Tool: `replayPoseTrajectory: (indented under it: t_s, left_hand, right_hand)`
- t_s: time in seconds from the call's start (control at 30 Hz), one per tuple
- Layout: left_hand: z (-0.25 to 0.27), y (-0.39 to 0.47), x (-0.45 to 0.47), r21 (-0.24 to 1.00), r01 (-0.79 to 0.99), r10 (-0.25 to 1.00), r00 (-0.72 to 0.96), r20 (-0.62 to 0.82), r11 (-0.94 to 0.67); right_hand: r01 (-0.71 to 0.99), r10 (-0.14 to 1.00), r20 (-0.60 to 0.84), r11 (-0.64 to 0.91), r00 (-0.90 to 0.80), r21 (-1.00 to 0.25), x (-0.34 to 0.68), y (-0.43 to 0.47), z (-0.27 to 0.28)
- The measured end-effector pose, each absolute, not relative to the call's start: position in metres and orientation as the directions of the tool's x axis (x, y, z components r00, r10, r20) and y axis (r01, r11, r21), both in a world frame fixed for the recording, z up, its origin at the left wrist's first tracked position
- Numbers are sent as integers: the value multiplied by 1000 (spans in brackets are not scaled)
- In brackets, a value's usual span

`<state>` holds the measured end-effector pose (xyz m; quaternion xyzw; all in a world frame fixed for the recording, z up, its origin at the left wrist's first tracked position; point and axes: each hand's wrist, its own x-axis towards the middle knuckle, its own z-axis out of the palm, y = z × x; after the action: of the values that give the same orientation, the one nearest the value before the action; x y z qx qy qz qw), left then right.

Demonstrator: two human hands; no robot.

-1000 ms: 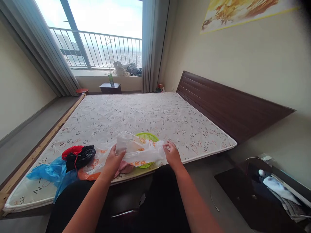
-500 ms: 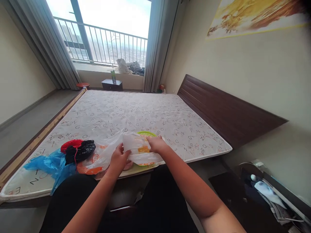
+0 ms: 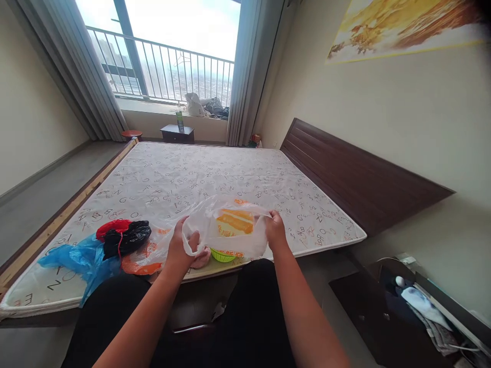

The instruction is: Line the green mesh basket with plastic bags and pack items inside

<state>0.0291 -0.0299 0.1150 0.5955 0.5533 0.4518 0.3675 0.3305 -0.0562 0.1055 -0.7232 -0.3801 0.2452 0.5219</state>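
A white translucent plastic bag (image 3: 238, 243) with orange print is stretched between my two hands over the near edge of the mattress (image 3: 215, 168). My left hand (image 3: 182, 245) grips the bag's rim on the left, its fingers partly behind the plastic. On the right, my right hand (image 3: 276, 232) pinches the other side of the bag. Below the bag a green basket (image 3: 223, 256) shows in part; the rest of it is hidden. Something pinkish (image 3: 202, 259) lies beside the basket, too covered to name.
To the left lie a blue plastic bag (image 3: 82, 260), a black plastic bag (image 3: 132, 236), a red bag (image 3: 111, 228) and another white and orange bag (image 3: 148, 255). A dark headboard (image 3: 356, 179) stands at right. A nightstand (image 3: 177, 134) is beyond the bed.
My right hand has moved right, away from my left hand. The white bag between them has been spread wide, and its mouth has opened out. The other bags have stayed put.
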Motion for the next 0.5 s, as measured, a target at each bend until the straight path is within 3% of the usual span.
replayPoseTrajectory:
  t_s: [0.07,0.2,0.37,0.43,0.5]
  left_hand:
    - [121,-29,24,906,412,995,22,97,-98]
    - [133,-25,9,858,505,992,-18,121,-95]
    - [141,-22,7,864,497,995,92,37,-78]
    - [140,-21,12,852,521,994,105,6,-60]
    - [138,-21,18,856,516,996,89,-31,-20]
  right_hand:
    - [260,739,32,-196,673,-945,342,-58,98]
    - [367,611,109,-314,784,-876,371,-62,88]
    - [365,776,46,-242,629,-899,359,-62,90]
    - [465,724,220,-155,653,-872,336,-63,97]
    - [633,596,478,-66,645,-771,309,-69,106]
